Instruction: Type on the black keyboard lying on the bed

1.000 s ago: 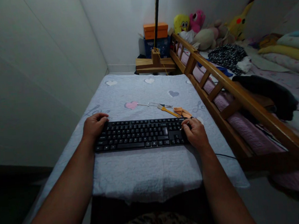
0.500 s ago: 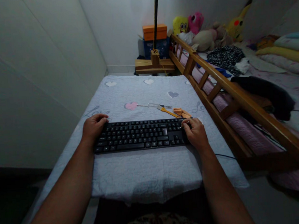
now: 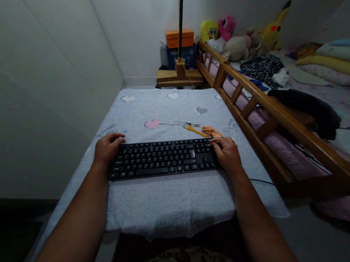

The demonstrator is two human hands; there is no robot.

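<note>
A black computer keyboard (image 3: 153, 158) lies lengthwise across the cloth-covered table. My left hand (image 3: 106, 149) is closed around its left end, thumb along the top corner. Over the number-pad end, my right hand (image 3: 227, 153) is closed on the right edge, with thumb and forefinger close together and several keys hidden beneath it. Behind the keyboard lie a brush with a yellow handle (image 3: 196, 130), a thin metal tool (image 3: 180, 122) and a crumpled orange cloth (image 3: 211, 131).
A pale blue tablecloth (image 3: 168, 199) with heart prints covers the table. A wooden bed rail (image 3: 249, 84) runs along the right, with bedding and plush toys beyond. At the back stand an orange box (image 3: 179, 38) and a wooden post base (image 3: 180, 74). A black cable (image 3: 262, 181) trails off right.
The whole view has shifted slightly. Both hands stay at the keyboard's ends; the right fingertips have moved very little.
</note>
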